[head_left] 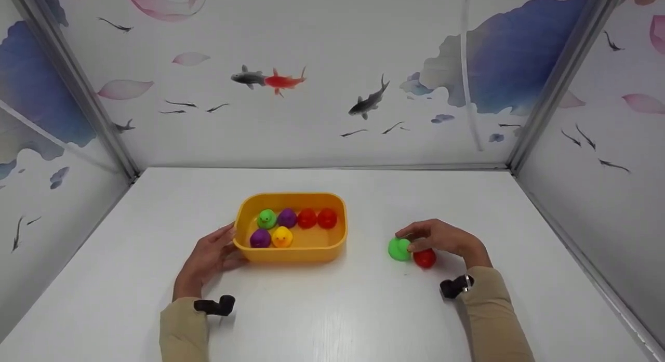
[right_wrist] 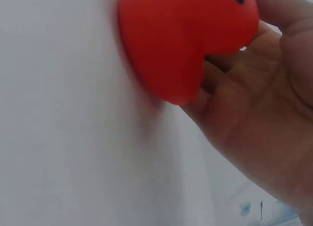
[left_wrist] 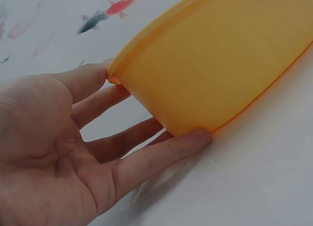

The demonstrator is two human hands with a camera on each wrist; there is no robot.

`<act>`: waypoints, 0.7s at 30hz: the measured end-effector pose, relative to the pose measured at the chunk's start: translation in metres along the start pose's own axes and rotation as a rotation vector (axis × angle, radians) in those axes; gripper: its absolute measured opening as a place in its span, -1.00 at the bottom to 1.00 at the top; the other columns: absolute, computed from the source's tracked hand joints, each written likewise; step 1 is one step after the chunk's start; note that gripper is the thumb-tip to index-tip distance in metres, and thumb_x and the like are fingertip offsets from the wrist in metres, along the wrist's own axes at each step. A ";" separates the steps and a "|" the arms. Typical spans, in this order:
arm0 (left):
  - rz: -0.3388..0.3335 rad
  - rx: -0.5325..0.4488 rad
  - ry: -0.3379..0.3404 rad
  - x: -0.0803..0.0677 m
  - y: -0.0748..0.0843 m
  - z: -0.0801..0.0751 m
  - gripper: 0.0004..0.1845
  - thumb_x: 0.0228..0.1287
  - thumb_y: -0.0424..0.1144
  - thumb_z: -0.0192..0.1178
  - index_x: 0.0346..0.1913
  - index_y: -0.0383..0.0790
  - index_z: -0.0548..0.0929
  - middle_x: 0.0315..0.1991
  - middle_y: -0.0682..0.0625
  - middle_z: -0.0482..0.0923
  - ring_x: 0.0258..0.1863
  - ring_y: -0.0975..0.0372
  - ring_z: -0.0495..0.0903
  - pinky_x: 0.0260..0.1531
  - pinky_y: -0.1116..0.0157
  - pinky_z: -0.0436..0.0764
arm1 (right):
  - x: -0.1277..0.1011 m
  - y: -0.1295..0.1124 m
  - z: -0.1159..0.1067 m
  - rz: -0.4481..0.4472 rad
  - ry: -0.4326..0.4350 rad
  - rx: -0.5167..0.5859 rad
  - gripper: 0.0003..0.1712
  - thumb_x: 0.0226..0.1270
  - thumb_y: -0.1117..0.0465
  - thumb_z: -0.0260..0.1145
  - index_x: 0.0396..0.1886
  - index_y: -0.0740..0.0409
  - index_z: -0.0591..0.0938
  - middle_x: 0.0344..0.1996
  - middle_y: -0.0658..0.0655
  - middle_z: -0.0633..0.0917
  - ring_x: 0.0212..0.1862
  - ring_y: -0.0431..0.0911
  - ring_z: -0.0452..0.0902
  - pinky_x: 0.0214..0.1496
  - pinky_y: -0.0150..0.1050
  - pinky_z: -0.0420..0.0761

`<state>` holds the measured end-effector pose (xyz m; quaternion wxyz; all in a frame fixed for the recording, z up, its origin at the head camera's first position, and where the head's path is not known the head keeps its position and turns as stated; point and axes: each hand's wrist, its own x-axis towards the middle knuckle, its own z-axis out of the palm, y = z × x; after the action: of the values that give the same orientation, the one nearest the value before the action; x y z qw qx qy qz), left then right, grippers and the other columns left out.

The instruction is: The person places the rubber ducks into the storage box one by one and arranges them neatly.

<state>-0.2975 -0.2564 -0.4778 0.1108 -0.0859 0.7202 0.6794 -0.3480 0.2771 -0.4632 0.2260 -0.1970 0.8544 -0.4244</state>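
Observation:
A yellow tub stands mid-table with several small rubber ducks inside: green, purple, two red, another purple and a yellow one. My left hand rests with straight fingers against the tub's left wall. To the right, my right hand arches over two loose ducks. Its fingertips and thumb curl round the green duck. The red duck sits on the table under the palm and fills the right wrist view, hiding the green one there.
White table enclosed by fish-printed walls at the back and on both sides. Bare tabletop lies in front of the tub, behind it, and between the tub and the loose ducks.

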 end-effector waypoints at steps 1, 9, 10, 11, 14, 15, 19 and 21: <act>-0.001 -0.005 -0.001 0.000 0.000 0.000 -0.30 0.48 0.12 0.06 0.58 0.04 0.17 0.53 -0.18 0.24 0.37 -0.04 0.48 0.13 0.12 0.68 | 0.000 0.000 0.000 0.001 0.000 0.005 -0.56 0.37 0.12 0.35 0.24 -0.04 0.63 0.29 0.12 0.60 0.36 0.08 0.41 0.47 0.11 0.39; 0.002 -0.047 -0.018 0.001 -0.003 -0.001 -0.28 0.46 0.14 0.07 0.58 0.03 0.18 0.54 -0.15 0.24 0.37 0.00 0.48 0.12 0.13 0.69 | 0.001 -0.001 0.001 0.034 0.001 -0.003 -0.57 0.35 0.05 0.37 0.21 -0.12 0.66 0.22 0.03 0.64 0.31 -0.01 0.43 0.41 -0.07 0.40; 0.004 -0.054 -0.019 0.001 -0.003 -0.001 -0.28 0.46 0.14 0.07 0.57 0.03 0.18 0.53 -0.15 0.24 0.37 0.00 0.48 0.12 0.12 0.69 | 0.001 -0.001 0.001 0.033 0.001 -0.008 -0.57 0.35 0.05 0.37 0.21 -0.12 0.66 0.22 0.03 0.65 0.31 -0.01 0.43 0.40 -0.09 0.39; 0.005 -0.050 -0.017 0.001 -0.003 -0.001 -0.28 0.46 0.14 0.07 0.57 0.04 0.18 0.53 -0.15 0.24 0.37 0.00 0.48 0.12 0.13 0.69 | 0.002 -0.001 0.001 0.033 0.004 -0.015 -0.58 0.36 0.04 0.37 0.20 -0.13 0.66 0.21 0.02 0.64 0.30 -0.01 0.42 0.38 -0.12 0.40; 0.008 -0.036 -0.015 0.002 -0.003 0.000 -0.28 0.46 0.15 0.06 0.57 0.04 0.18 0.53 -0.15 0.25 0.38 -0.02 0.47 0.12 0.14 0.69 | 0.003 0.000 0.002 0.034 0.014 -0.026 -0.60 0.36 0.02 0.36 0.19 -0.14 0.67 0.20 0.02 0.63 0.30 0.00 0.40 0.33 -0.17 0.42; 0.008 -0.034 -0.013 0.001 -0.002 0.000 -0.29 0.47 0.15 0.06 0.57 0.04 0.19 0.53 -0.16 0.25 0.37 -0.02 0.49 0.12 0.14 0.69 | 0.003 0.001 0.003 0.034 0.021 -0.027 -0.60 0.36 0.02 0.36 0.18 -0.14 0.67 0.19 0.03 0.63 0.29 0.00 0.40 0.32 -0.17 0.42; 0.005 -0.020 -0.010 0.001 -0.001 0.001 -0.33 0.51 0.12 0.02 0.57 0.04 0.19 0.53 -0.16 0.26 0.36 -0.02 0.49 0.13 0.14 0.68 | 0.004 -0.002 0.005 0.012 0.050 -0.011 -0.60 0.40 0.04 0.33 0.20 -0.08 0.64 0.20 0.11 0.61 0.21 0.00 0.47 0.27 -0.18 0.53; 0.002 -0.014 -0.008 0.001 0.000 0.001 -0.34 0.52 0.12 0.00 0.57 0.04 0.18 0.53 -0.17 0.26 0.35 -0.01 0.50 0.13 0.14 0.68 | 0.006 -0.005 0.005 -0.004 0.062 0.009 -0.58 0.41 0.04 0.32 0.22 -0.04 0.61 0.22 0.14 0.59 0.18 -0.02 0.51 0.25 -0.17 0.59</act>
<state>-0.2985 -0.2550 -0.4781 0.1127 -0.0833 0.7150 0.6849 -0.3490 0.2680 -0.4631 0.1995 -0.1845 0.8585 -0.4348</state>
